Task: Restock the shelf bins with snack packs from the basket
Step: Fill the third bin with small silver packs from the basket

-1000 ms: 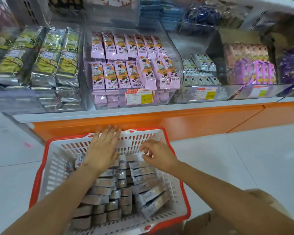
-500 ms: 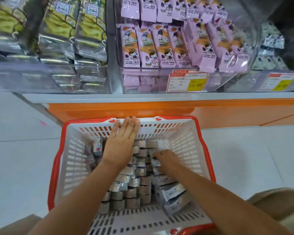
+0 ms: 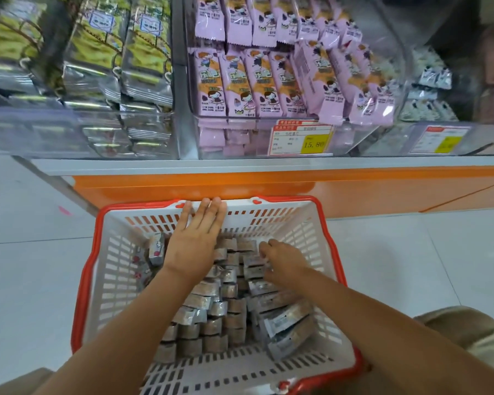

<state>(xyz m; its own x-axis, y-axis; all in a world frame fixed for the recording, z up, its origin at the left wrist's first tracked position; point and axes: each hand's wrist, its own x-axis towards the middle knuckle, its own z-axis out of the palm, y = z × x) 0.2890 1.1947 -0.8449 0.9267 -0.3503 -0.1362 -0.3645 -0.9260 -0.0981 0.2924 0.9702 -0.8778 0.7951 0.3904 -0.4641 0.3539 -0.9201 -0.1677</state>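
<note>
1. Silver snack packs (image 3: 211, 306) fill the basket (image 3: 120, 280), at 6 o'clock of the pink-pack bin (image 3: 268, 81).
2. Left hand (image 3: 194, 240): flat, fingers straight, at basket's 12 o'clock end; unchanged.
3. Right hand (image 3: 285, 263): lowered among packs since a second ago; fingers curled, hold unconfirmed. Pick-up likely starting.

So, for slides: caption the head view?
Left hand, right hand in red-rimmed white basket of silver snack packs.

Fingertips of the right hand (image 3: 281, 262) hidden among snack packs (image 3: 208, 302).
</note>
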